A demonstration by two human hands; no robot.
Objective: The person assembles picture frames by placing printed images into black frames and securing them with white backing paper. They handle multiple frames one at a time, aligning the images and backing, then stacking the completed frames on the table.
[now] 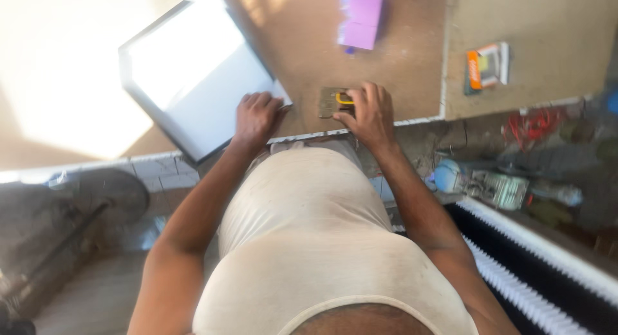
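Right hand (368, 113) curled over one small flat plate (331, 102) at the counter (412, 71) near edge, fingers closed on a yellow loop (343, 99) on it; plate looks stiff, light, best pinched by its edges

Left hand (255, 118) fist-like, pressing the corner of one framed panel (193, 77): rigid, maybe fragile, take by the frame

Farther: one pink block (360, 16), one orange packet (487, 66)

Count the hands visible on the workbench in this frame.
2. The left hand rests on the near corner of the white framed panel; the right hand presses a small brown block at the bench edge. No other person's hands show.
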